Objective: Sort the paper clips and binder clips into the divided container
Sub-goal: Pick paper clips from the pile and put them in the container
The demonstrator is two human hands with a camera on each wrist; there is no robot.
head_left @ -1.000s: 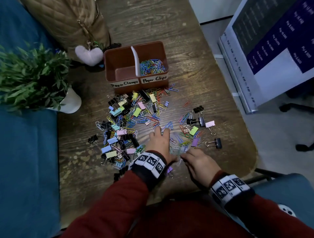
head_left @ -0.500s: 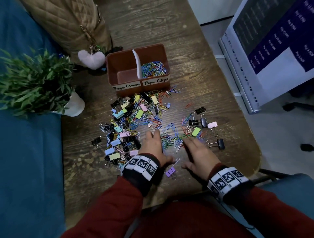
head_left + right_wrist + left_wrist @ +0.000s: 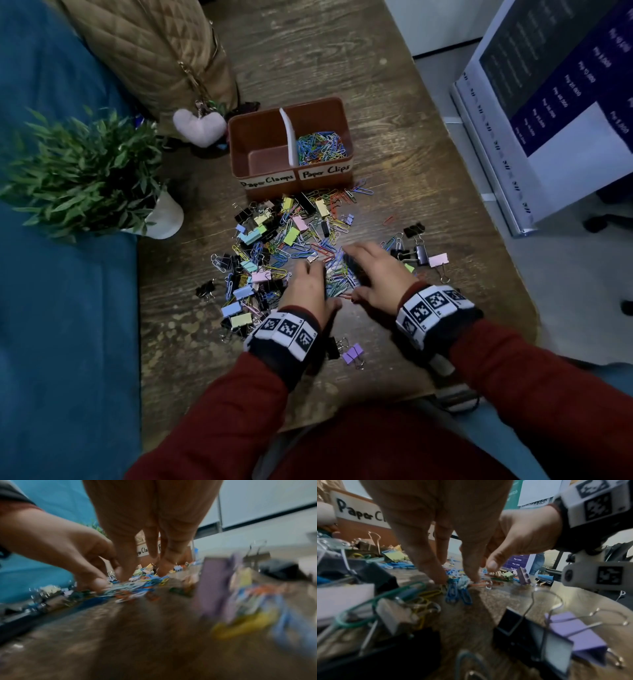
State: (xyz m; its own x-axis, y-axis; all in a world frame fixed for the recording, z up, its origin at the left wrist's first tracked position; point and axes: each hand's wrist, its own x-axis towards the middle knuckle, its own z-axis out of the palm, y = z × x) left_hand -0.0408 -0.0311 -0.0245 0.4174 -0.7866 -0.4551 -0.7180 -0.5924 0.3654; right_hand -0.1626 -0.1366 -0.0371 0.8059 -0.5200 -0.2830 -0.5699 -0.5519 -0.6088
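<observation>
Things are carried by a dark wooden table [image 3: 394, 113]. On it are found: a divided container [image 3: 239, 154]; a loose heap of paper clips [image 3: 318, 246] mixed with binder clips [image 3: 291, 235]; a potted plant [image 3: 164, 216]; a quilted bag [image 3: 147, 51].

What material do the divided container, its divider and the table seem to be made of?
Divided container: likely plastic; smooth brown moulded walls, rounded corners, slight sheen.
Divider: thin white sheet, perhaps card or plastic; cannot tell which.
Table: wood or wood-look laminate; dark grain lines, semi-gloss.
</observation>
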